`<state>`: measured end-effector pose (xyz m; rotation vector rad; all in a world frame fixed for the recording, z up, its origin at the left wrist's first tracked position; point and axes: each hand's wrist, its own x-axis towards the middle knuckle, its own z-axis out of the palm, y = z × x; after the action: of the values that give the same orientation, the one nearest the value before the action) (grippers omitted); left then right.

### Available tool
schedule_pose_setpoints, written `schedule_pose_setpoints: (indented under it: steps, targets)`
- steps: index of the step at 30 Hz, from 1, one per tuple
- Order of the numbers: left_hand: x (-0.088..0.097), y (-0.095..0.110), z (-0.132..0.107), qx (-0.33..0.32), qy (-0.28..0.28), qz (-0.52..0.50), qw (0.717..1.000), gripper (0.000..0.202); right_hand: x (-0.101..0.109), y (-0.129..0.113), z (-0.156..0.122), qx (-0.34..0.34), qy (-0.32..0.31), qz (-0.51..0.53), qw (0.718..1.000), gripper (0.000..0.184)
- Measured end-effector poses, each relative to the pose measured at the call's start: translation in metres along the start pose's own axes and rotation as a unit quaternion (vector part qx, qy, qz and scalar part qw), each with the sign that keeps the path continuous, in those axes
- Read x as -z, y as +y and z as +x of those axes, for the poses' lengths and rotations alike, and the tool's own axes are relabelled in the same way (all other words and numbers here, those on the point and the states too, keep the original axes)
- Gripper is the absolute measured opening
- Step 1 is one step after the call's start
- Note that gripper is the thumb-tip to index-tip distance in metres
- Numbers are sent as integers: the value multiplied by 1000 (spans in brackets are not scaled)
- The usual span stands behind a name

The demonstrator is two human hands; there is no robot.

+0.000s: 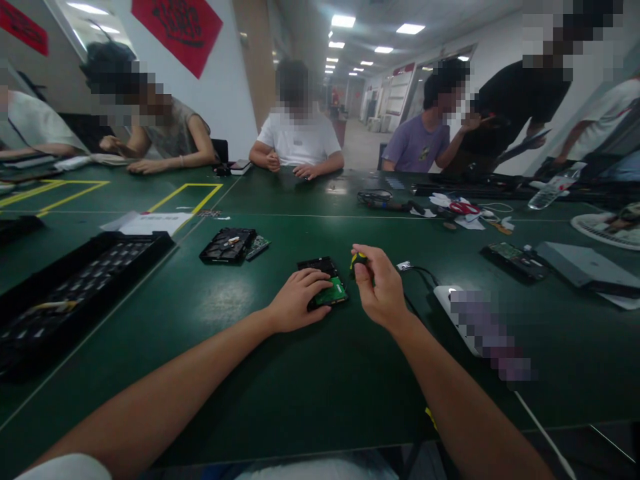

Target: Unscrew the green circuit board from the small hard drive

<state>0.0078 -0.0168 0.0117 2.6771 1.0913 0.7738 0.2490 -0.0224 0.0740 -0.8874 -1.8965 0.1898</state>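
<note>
A hard drive [336, 291] with a green circuit board facing up lies flat on the dark green table. My left hand [301, 298] holds it there, fingers over its top and thumb along the near edge, covering part of it. Just to the right and slightly above the table, my right hand [379, 287] is closed around the yellow-and-black handle of a screwdriver [358, 259]. The screwdriver's shaft and tip cannot be made out.
Left of the drive lie an opened drive [227, 245] and a loose circuit board [258, 247]. A long black tray [85, 287] stands far left. On the right are a white power strip [457, 320], another drive [515, 260] and a grey box [590, 267]. People sit opposite.
</note>
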Motion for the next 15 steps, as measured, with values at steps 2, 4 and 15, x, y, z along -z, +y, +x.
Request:
schedule_pose_setpoints:
  steps: [2, 4, 15]
  targets:
    - [-1, 0, 0, -1, 0, -3, 1000, 55, 0, -2, 1, 5, -4, -16, 1000, 32]
    - [-1, 0, 0, -1, -2, -2, 1000, 56, 0, -3, 1, 4, 2, -31, 999, 32]
    - [-2, -1, -1, -9, 2, 11, 1000, 55, -5, 2, -1, 31, 20, -29, 999, 43]
